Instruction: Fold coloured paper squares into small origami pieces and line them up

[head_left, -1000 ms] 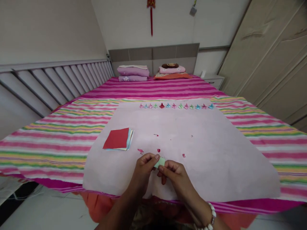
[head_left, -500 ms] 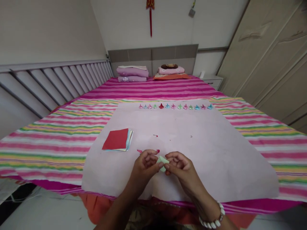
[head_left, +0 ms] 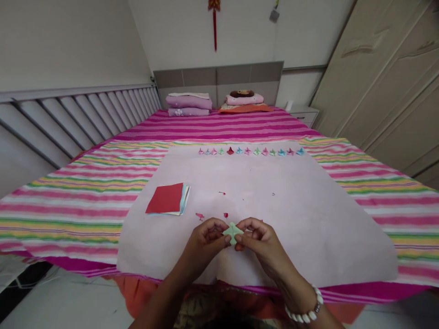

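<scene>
Head view, left hand: the left hand [head_left: 206, 235] is curled, with thumb and fingertips pinched on the left side of a small pale green folded paper piece [head_left: 232, 232].
Head view, right hand: the right hand [head_left: 259, 240] pinches the right side of the same piece; a white beaded bracelet [head_left: 305, 313] sits on its wrist.
Head view, paper piece: held between both hands just above the near part of a pale pink sheet [head_left: 302, 224].
Head view, sheet: spread flat over a striped multicoloured bedspread [head_left: 85, 192].
Head view, nearby: tiny red paper scraps [head_left: 200, 215] lie just beyond the hands.
Head view, left: a stack of square papers with a red one on top [head_left: 166, 199].
Head view, far edge: a row of small coloured folded paper figures [head_left: 250, 151].
Head view, bed head: folded purple blankets [head_left: 188, 103].
</scene>
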The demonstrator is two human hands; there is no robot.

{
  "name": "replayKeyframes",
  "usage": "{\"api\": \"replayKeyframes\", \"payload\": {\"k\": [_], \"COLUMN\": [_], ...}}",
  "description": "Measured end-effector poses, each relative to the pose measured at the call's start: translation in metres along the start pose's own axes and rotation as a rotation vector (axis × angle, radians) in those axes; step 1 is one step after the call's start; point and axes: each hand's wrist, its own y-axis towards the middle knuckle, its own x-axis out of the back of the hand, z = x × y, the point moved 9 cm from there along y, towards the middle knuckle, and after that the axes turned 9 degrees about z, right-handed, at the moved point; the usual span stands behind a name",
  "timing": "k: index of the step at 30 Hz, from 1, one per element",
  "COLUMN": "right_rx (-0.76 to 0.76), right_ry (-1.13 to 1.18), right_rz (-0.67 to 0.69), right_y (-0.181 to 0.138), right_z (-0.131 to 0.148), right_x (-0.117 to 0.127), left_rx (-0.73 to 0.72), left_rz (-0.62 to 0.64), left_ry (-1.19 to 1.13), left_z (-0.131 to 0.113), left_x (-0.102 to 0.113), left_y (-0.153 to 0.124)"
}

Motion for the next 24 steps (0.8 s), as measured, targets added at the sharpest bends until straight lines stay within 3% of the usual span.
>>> {"api": "replayKeyframes", "payload": {"k": [17,24], "right_rx": [0.083,0.163], "right_ry": [0.069,-0.019], "right_rz": [-0.014,0.030], "right_y": [-0.001,-0.001], "right_z": [0.003,0.011], "right_x": [-0.003,-0.007], "left_rx": [0.005,0.006], "left_rz": [-0.104,-0.092], "left_ry": [0.008,-0.034], "left_z": [-0.003,-0.002], "left_x": [-0.002,-0.004], "left_y": [-0.003,-0.001]}}
